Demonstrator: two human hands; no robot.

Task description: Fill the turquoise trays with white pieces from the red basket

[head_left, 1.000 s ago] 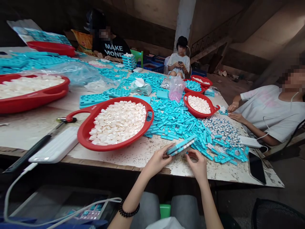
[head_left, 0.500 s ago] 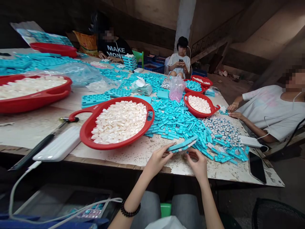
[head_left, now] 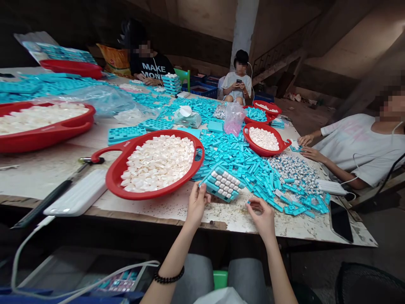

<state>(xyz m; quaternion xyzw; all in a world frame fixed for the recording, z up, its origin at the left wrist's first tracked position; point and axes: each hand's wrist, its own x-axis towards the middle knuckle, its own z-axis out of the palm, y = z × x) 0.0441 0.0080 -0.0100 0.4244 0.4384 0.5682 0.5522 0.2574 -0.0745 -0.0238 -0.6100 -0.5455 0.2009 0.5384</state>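
Observation:
My left hand (head_left: 198,202) is closed on the left edge of a blue plastic panel (head_left: 224,184) set with rows of white key-like caps. The panel is tilted with its capped face showing, held above the table's front edge. To the right of it, apart from the panel, my right hand (head_left: 262,215) pinches thumb and fingertips together. A tiny blue piece (head_left: 248,203) shows at those fingertips; its kind is too small to make out. Just behind the hands spreads a heap of narrow blue plastic pieces (head_left: 228,152). A red basin (head_left: 152,195) full of white caps (head_left: 160,162) stands at left.
A hammer (head_left: 47,202) and white power bank (head_left: 77,194) lie left, with a cable over the edge. More red basins (head_left: 265,153), small white-and-blue parts (head_left: 294,173) and a phone (head_left: 341,221) are at right. Other people sit around the table, one handling a panel (head_left: 295,145).
My left hand has turned the panel from edge-on to face-up view and shifted slightly left. My right hand has stayed nearly in place, now clear of the panel.

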